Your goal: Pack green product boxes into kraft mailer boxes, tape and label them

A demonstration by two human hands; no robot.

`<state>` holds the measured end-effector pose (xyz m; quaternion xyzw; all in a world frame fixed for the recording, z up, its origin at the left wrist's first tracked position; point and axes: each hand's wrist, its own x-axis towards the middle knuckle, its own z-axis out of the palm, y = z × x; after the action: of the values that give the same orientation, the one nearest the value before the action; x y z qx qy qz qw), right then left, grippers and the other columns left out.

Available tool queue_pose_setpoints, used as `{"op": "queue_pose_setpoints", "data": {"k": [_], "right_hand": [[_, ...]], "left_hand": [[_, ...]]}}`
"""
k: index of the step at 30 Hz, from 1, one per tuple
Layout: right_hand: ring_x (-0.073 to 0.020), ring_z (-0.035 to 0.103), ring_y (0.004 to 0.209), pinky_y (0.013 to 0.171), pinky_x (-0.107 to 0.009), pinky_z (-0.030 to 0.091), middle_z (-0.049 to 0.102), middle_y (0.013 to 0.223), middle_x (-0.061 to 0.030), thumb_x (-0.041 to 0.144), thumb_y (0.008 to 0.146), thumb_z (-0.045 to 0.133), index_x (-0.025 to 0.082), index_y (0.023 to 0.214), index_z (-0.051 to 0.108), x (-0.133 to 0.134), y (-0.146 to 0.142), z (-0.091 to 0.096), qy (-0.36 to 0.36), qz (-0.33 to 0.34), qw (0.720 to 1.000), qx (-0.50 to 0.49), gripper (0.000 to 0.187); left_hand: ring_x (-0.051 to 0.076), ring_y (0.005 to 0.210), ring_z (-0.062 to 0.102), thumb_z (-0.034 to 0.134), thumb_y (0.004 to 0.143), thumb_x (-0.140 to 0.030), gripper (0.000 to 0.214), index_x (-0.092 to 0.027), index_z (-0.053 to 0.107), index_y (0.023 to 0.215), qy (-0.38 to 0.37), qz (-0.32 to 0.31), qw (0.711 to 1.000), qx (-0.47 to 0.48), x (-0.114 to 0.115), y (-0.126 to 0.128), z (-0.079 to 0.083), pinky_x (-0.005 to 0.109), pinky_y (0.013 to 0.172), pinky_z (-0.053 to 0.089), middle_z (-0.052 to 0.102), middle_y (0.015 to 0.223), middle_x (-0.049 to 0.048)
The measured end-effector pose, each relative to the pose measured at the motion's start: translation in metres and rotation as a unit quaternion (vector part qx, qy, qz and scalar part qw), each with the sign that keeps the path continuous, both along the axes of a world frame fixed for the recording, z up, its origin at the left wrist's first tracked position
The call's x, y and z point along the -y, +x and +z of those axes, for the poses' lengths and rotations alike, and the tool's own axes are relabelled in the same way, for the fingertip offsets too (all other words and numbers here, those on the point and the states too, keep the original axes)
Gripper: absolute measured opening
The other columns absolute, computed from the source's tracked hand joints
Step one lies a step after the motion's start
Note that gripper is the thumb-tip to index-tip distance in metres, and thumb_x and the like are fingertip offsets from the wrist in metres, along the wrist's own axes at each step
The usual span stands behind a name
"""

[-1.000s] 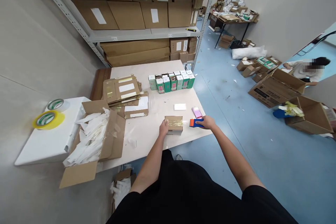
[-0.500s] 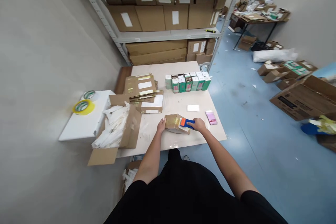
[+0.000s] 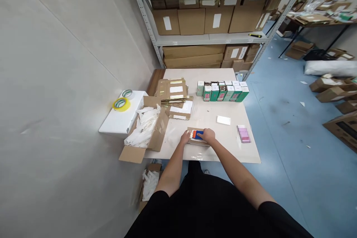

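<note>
A small cardboard box (image 3: pixel 199 143) with a white label on top sits near the front edge of the table. Its left end is gripped by my left hand (image 3: pixel 185 137). My right hand (image 3: pixel 209 134) is closed around the handle of a flat blue and orange scraper (image 3: pixel 199 136). The orange end points left and lies over the label, close to my left fingers. Its working edge is too small to make out.
Several green and white boxes (image 3: pixel 222 93) stand at the back. Flattened cardboard (image 3: pixel 170 90) lies left, beside an open carton (image 3: pixel 159 132) of white strips. Tape rolls (image 3: pixel 121 104) rest on a white surface (image 3: pixel 117 121). A white card (image 3: pixel 223 120) and pink stack (image 3: pixel 244 134) lie right.
The view has turned left. My right hand has moved the scraper leftward over the box, nearer my left hand. The box itself has shifted a little to the left on the table.
</note>
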<state>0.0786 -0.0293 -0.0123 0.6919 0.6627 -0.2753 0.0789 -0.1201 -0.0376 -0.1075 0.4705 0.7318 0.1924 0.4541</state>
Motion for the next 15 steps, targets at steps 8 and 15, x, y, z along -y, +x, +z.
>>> {"op": "queue_pose_setpoints", "data": {"k": [8, 15], "right_hand": [[-0.0273, 0.074, 0.103, 0.078, -0.028, 0.052, 0.077, 0.111, -0.0169, 0.065, 0.087, 0.07, 0.014, 0.112, 0.075, 0.003, 0.06, 0.001, -0.039, -0.028, 0.998, 0.042, 0.057], [-0.0271, 0.074, 0.101, 0.077, -0.028, 0.051, 0.077, 0.109, -0.0145, 0.07, 0.084, 0.071, 0.017, 0.106, 0.076, 0.023, 0.116, 0.007, -0.042, -0.045, 0.997, 0.056, 0.058]], "left_hand": [[0.033, 0.131, 0.063, 0.041, 0.102, -0.061, 0.065, -0.021, 0.044, 0.154, -0.061, -0.031, 0.997, -0.029, 0.013, 0.075, -0.016, 0.043, 0.108, 0.045, 0.067, 0.139, 0.0186], [0.032, 0.126, 0.066, 0.04, 0.103, -0.06, 0.064, -0.02, 0.044, 0.152, -0.064, -0.051, 0.996, -0.041, 0.019, 0.115, -0.015, 0.043, 0.106, 0.045, 0.069, 0.135, 0.0208]]}}
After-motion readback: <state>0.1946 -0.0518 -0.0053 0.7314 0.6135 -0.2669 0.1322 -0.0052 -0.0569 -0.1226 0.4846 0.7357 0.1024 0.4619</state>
